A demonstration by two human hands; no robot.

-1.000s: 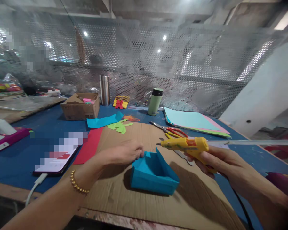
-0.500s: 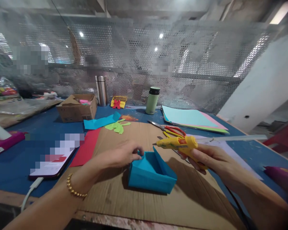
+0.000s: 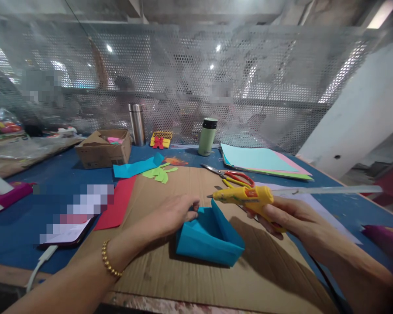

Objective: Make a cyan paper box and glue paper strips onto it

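A blue folded paper box point(image 3: 209, 246), with its hollow facing up, rests on a sheet of brown cardboard point(image 3: 157, 279). At its far left corner my left hand point(image 3: 178, 213) pinches the paper wall between thumb and fingers; a gold bead bracelet circles that wrist. My right hand point(image 3: 281, 216) is wrapped round the handle of a yellow hot glue gun point(image 3: 245, 196). The gun's metal nozzle points left, just above the box's raised far flap. A long clear glue stick point(image 3: 334, 190) sticks out of its back end.
Red-handled and yellow-handled scissors point(image 3: 237, 176) lie beyond the gun. Green paper strips point(image 3: 160, 173), a blue paper piece point(image 3: 137, 166) and red paper point(image 3: 116, 203) lie at the left. A charging phone point(image 3: 68, 229), cardboard box point(image 3: 105, 152), steel flask point(image 3: 137, 126), green tumbler point(image 3: 207, 138) and paper stack point(image 3: 258, 159) surround them.
My left hand and the blue paper box have shifted slightly to the right. The glue gun stays almost in place over the far flap.
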